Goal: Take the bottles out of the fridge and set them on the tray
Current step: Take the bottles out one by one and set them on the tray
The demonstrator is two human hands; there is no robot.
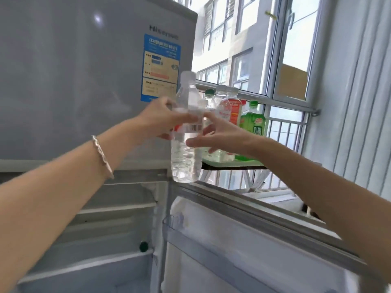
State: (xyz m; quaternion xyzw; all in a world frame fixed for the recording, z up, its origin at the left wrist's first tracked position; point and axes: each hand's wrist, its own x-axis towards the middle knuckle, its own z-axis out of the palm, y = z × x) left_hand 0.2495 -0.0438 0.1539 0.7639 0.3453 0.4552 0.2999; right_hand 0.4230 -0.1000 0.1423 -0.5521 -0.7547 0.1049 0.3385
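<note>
A clear water bottle [186,144] with a white cap hangs upright in mid-air between the fridge and the tray. My left hand [163,117] grips its middle from the left. My right hand [213,134] is at the bottle's right side, fingers spread and touching it. Behind the hands a pale green tray [232,162] rests on a small table by the window. On it stand several bottles: a green tea bottle [252,123], a red-labelled bottle [231,108] and clear ones [219,96]. The lower fridge compartment [95,229] is open, its shelves bare.
The grey upper fridge door [84,70] is shut, with a blue label. The open lower door [243,240] with its door shelf juts out beneath my right arm. A window with railing [285,127] stands behind the tray; a white wall lies on the right.
</note>
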